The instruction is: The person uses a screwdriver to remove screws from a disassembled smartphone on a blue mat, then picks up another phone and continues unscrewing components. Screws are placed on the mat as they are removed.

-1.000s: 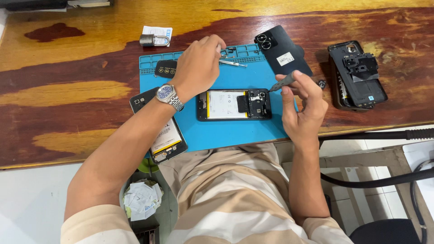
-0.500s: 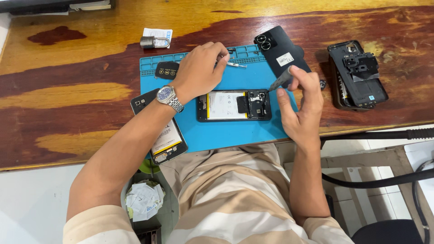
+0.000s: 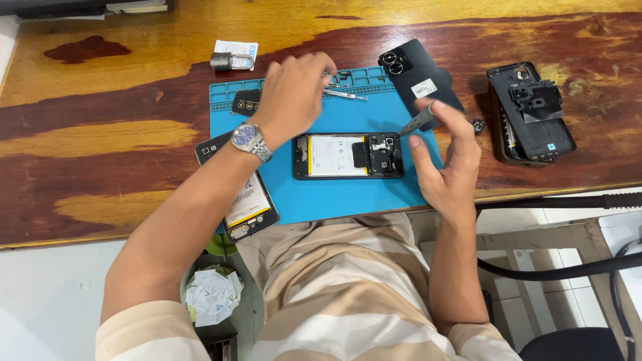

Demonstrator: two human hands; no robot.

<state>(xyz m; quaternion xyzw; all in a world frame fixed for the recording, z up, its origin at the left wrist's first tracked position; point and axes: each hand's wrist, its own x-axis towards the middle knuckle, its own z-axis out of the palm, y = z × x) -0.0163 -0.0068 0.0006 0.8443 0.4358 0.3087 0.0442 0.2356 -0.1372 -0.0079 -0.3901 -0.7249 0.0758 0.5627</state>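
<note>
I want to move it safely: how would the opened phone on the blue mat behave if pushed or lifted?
The opened phone lies flat, so it would probably slide on the blue mat, not tip. Its back is off and inner parts are exposed, so it is likely fragile. It looks stiff.

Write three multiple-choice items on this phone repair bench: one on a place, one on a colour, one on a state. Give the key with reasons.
1. Where does the opened phone lie?
A. on the work mat
B. on the bare wooden table
C. in the person's lap

2. What colour is the work mat?
A. red
B. blue
C. green

3. What does the right hand hold?
A. nothing
B. a padlock
C. a slim grey tool

Key: 1 A, the phone rests mid-mat with mat showing on all sides. 2 B, the mat is plainly blue against the brown table. 3 C, the fingers pinch the tool, while the left hand reaches over the mat's top trays.
</note>
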